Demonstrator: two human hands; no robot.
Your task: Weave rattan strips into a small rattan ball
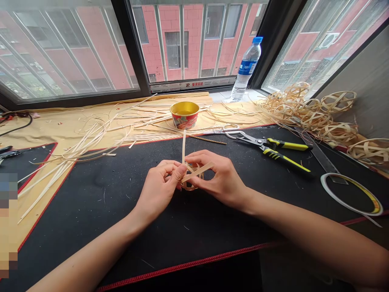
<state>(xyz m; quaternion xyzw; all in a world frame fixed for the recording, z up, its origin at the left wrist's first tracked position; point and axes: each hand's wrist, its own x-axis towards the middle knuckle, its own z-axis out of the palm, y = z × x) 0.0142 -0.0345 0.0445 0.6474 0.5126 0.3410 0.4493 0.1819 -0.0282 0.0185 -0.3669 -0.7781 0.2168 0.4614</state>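
Two hands are in view. State what each one holds.

The left hand (159,188) and the right hand (220,180) meet over a black mat (121,215) with red stitched edging. Both sets of fingers are closed. The left fingers (174,172) pinch a small woven strip ball (191,183) from one side. The right fingers (197,159) grip it from the other, with a flat pale strip (197,172) running beneath the right thumb.

Locate the ball and its free ends.

The ball sits between both hands, above the mat. One long upright strip (183,146) rises from its top, and the flat strip angles out toward the right hand.

List the items around the work.

To the right of the hands lie yellow-handled pliers (273,148), a steel rule (319,156) and a ring of tape (349,194). Farther right is a heap of woven strip rings (304,109). Ahead, a red printed paper bowl (184,115) stands among loose pale strips (100,138) on a yellow cloth (54,125). A plastic water bottle (246,69) stands by the window.
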